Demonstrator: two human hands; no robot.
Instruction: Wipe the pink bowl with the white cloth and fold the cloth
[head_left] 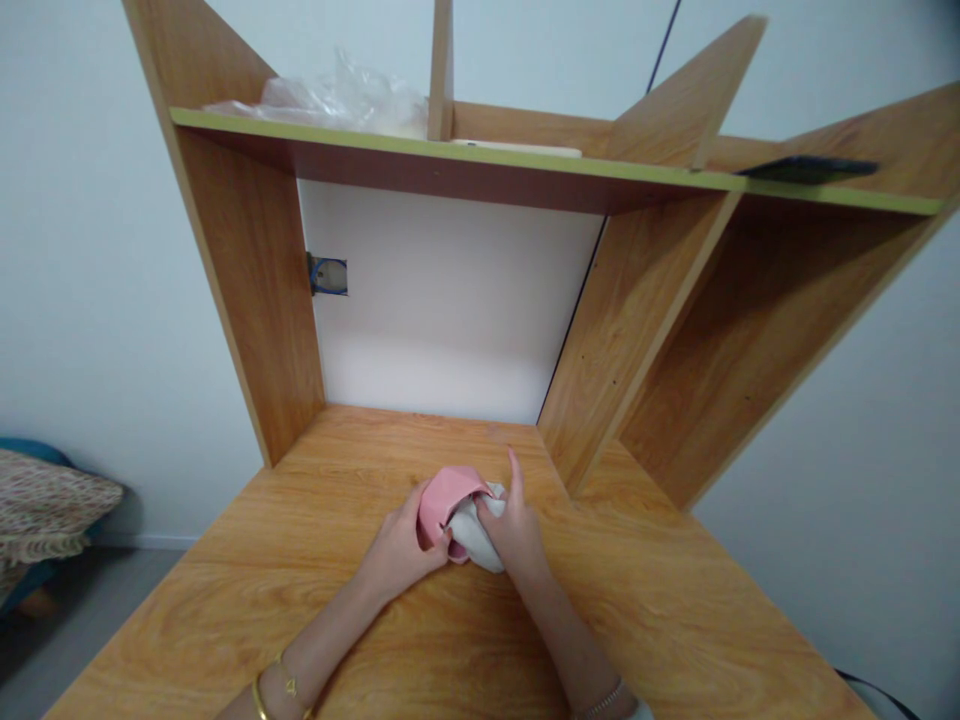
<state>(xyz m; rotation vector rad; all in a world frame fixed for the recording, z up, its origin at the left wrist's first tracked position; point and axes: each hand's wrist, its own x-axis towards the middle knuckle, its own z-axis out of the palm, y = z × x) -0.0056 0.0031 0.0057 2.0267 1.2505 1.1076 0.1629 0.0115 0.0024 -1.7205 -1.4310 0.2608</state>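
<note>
A pink, hollow container (450, 495) is tipped on its side just above or on the wooden desk, its opening facing right. Its exact kind is unclear. My left hand (401, 545) is wrapped round its left side, thumb at the lower rim. My right hand (517, 530) pinches a white cloth (476, 540) at the container's opening, with one finger pointing up and away. Part of the cloth lies inside the opening, and the fingers beneath it are hidden.
The wooden desk (300, 560) carries an upright shelf unit with a green-edged shelf (510, 160). On that shelf lie a clear plastic bag (337, 100), a flat white item (517, 149) and a dark flat object (810, 169). A wall socket box (328, 277) shows behind. Patterned fabric (52, 500) hangs at left.
</note>
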